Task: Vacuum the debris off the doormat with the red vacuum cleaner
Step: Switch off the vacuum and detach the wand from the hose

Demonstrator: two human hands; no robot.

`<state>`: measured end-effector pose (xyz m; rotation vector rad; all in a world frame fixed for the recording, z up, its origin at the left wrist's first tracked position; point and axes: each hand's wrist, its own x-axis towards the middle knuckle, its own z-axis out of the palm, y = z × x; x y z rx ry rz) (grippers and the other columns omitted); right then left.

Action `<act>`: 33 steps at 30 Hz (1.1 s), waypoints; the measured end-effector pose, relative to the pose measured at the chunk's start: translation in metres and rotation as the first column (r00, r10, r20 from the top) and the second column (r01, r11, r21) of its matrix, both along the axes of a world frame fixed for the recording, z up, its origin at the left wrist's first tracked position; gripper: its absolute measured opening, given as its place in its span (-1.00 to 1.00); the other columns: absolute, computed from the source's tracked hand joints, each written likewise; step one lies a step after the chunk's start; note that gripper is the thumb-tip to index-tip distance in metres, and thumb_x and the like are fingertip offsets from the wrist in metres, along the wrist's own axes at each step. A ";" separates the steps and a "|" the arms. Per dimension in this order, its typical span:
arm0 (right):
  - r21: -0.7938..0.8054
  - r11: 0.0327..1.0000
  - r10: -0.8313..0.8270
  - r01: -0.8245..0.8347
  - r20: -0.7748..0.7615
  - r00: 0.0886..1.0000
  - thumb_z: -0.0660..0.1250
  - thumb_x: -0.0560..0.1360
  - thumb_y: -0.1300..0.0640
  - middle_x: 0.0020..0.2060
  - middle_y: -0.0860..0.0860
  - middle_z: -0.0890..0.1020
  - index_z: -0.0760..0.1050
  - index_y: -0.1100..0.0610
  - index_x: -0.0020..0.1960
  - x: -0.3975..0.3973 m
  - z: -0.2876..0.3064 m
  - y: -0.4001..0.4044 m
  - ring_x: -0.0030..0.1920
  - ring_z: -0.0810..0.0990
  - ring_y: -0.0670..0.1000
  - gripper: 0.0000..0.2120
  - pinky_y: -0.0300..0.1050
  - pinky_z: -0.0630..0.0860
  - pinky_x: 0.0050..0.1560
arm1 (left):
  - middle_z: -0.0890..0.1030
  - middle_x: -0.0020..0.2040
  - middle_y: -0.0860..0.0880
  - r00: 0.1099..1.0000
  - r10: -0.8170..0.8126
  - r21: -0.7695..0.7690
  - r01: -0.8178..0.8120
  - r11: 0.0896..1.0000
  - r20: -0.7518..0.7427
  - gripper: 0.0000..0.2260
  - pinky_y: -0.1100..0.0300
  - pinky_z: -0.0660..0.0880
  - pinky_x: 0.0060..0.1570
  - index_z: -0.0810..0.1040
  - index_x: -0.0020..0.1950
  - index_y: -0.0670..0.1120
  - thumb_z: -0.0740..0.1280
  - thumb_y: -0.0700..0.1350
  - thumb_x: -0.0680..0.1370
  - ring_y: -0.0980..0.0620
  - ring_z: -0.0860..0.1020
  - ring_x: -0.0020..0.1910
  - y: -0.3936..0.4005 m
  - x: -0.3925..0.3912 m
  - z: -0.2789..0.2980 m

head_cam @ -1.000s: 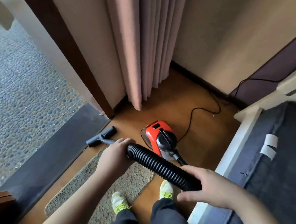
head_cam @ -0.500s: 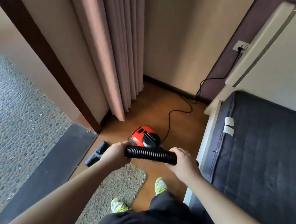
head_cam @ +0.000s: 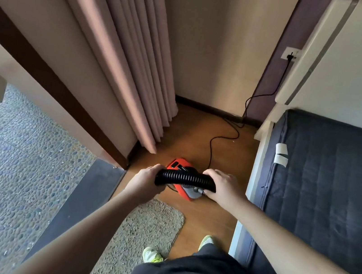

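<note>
Standing on wood floor point(head_cam: 208, 214), doormat point(head_cam: 149, 224) at 6 o'clock, mattress point(head_cam: 333, 184) at 3, left hand point(head_cam: 144, 182) and right hand point(head_cam: 221, 187) both gripping black hose point(head_cam: 186, 180) over red vacuum point(head_cam: 179, 163).

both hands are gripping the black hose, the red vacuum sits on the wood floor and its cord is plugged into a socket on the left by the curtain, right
Not quite. The head view shows the cord running to a socket on the right, on the purple wall above the mattress, not by the curtain. The rest holds: left hand and right hand grip the black hose, and the red vacuum sits on the wood floor.
</note>
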<state>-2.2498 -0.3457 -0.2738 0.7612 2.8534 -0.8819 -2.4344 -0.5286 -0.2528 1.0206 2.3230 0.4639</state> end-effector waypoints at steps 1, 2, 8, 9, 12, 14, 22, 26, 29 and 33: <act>-0.016 0.999 -0.032 0.032 0.028 0.999 0.48 0.39 0.10 0.09 -0.04 0.64 0.49 0.01 0.23 0.002 -0.003 0.008 0.09 0.62 0.05 -0.57 -0.06 0.53 0.09 | 0.61 -0.20 0.12 1.000 0.002 0.006 -0.002 1.000 -0.013 -0.77 0.18 0.53 -0.20 0.52 0.10 0.05 0.42 -0.12 0.48 0.11 0.59 -0.22 0.006 0.001 0.003; -0.059 0.994 -0.088 0.092 0.066 0.994 0.47 0.40 0.11 0.10 -0.04 0.63 0.46 -0.03 0.27 0.005 -0.003 0.016 0.09 0.62 0.05 -0.54 -0.05 0.54 0.07 | 0.59 -0.22 0.13 1.000 0.003 0.014 -0.003 1.000 -0.024 -0.79 0.19 0.50 -0.19 0.51 0.07 0.06 0.42 -0.12 0.48 0.10 0.58 -0.21 0.014 0.002 0.006; -0.309 0.828 -0.383 0.468 0.298 0.874 0.45 0.44 0.04 0.16 0.07 0.59 0.37 0.01 0.36 0.002 -0.015 0.060 0.13 0.58 0.14 -0.47 -0.05 0.52 0.06 | 0.66 -0.25 0.05 0.999 0.054 0.046 -0.053 0.998 -0.010 -0.80 0.08 0.59 -0.13 0.54 0.10 -0.02 0.41 -0.09 0.49 0.05 0.64 -0.23 0.050 0.001 0.014; -0.355 0.794 -0.397 0.493 0.311 0.863 0.46 0.44 0.03 0.17 0.08 0.59 0.36 0.04 0.37 0.000 -0.016 0.065 0.15 0.57 0.14 -0.45 -0.09 0.48 0.03 | 0.67 -0.23 0.03 0.998 0.058 0.052 -0.058 0.997 0.001 -0.79 0.07 0.60 -0.12 0.55 0.11 -0.01 0.42 -0.09 0.49 0.04 0.64 -0.22 0.054 0.000 0.015; -0.388 0.739 -0.426 0.550 0.362 0.829 0.47 0.45 0.00 0.21 0.12 0.56 0.33 0.12 0.40 -0.009 -0.019 0.075 0.15 0.56 0.13 -0.39 -0.11 0.44 0.00 | 0.68 -0.22 0.03 0.996 0.082 0.075 -0.085 0.994 0.042 -0.75 0.09 0.61 -0.10 0.55 0.15 0.03 0.43 -0.10 0.48 0.08 0.66 -0.23 0.060 -0.010 0.018; -0.387 0.727 -0.433 0.567 0.381 0.817 0.45 0.48 0.01 0.19 0.14 0.56 0.34 0.15 0.37 -0.016 -0.021 0.079 0.12 0.55 0.13 -0.45 -0.07 0.47 0.03 | 0.68 -0.23 0.04 0.993 0.091 0.094 -0.097 0.991 0.072 -0.73 0.12 0.62 -0.09 0.55 0.15 0.05 0.44 -0.10 0.48 0.13 0.66 -0.26 0.061 -0.020 0.019; -0.413 0.709 -0.496 0.572 0.285 0.820 0.39 0.53 0.12 0.22 0.15 0.55 0.34 0.19 0.40 -0.078 0.004 0.087 0.21 0.54 0.15 -0.51 -0.01 0.47 0.16 | 0.68 -0.30 0.05 0.989 0.090 0.197 -0.112 0.974 0.120 -0.75 0.21 0.61 -0.18 0.57 0.10 0.06 0.47 -0.13 0.46 0.18 0.66 -0.37 0.063 -0.068 0.031; -0.348 0.764 -0.493 0.544 0.230 0.839 0.43 0.49 0.03 0.08 0.05 0.62 0.47 0.10 0.27 -0.114 0.007 0.097 0.11 0.59 0.10 -0.61 -0.03 0.52 0.05 | 0.68 -0.32 0.03 0.984 0.072 0.193 -0.103 0.976 0.160 -0.73 0.13 0.65 -0.14 0.57 0.15 0.01 0.48 -0.12 0.47 0.16 0.66 -0.38 0.061 -0.107 0.029; -0.312 0.795 -0.487 0.521 0.184 0.854 0.43 0.48 0.03 0.00 0.01 0.62 0.50 0.09 0.17 -0.145 0.018 0.106 0.03 0.59 0.07 -0.69 -0.03 0.53 0.02 | 0.69 -0.32 -0.01 0.981 0.016 0.160 -0.048 0.986 0.193 -0.74 0.08 0.65 -0.18 0.49 0.11 0.00 0.47 -0.10 0.48 0.12 0.67 -0.38 0.062 -0.141 0.031; -0.276 0.825 -0.486 0.493 0.099 0.868 0.44 0.47 0.02 -0.02 -0.02 0.61 0.49 0.06 0.15 -0.187 0.034 0.121 0.01 0.57 0.05 -0.70 -0.05 0.51 0.04 | 0.61 -0.29 0.08 0.991 -0.065 0.093 0.055 0.994 0.118 -0.69 0.48 0.48 -0.35 0.41 0.10 -0.07 0.48 -0.08 0.49 0.37 0.57 -0.41 0.074 -0.183 0.037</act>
